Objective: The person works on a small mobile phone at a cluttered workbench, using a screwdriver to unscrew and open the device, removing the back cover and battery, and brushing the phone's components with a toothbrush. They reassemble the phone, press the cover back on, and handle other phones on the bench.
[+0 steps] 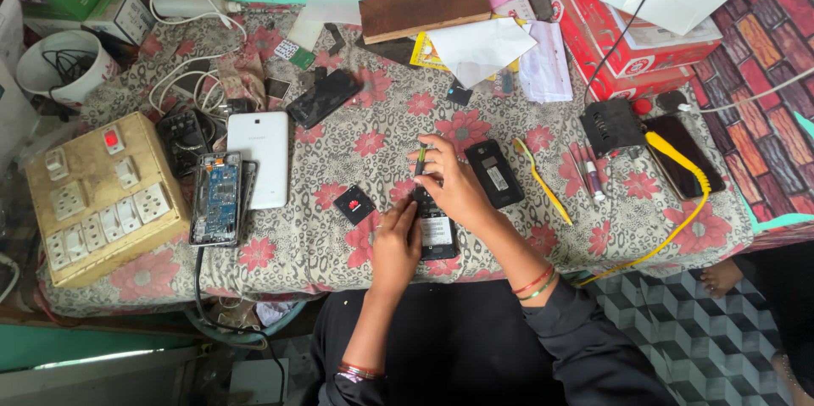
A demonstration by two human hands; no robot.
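Observation:
A small black phone with its back open (437, 235) lies on the flowered tablecloth near the front edge. My left hand (395, 247) presses down on its left side, fingers resting on it. My right hand (454, 186) grips a thin green-handled tool (420, 157) and holds it upright over the phone's top end. Just right of my right hand lies a black phone back cover (494, 172). A small black square part with a red mark (354, 203) sits left of my left hand.
A white tablet (259, 157) and an opened phone with a blue circuit board (218, 197) lie at the left, next to a yellowed switchboard box (103, 196). A yellow toothbrush (543, 183), a black phone (323, 97), red boxes (632, 48) and papers crowd the back and right.

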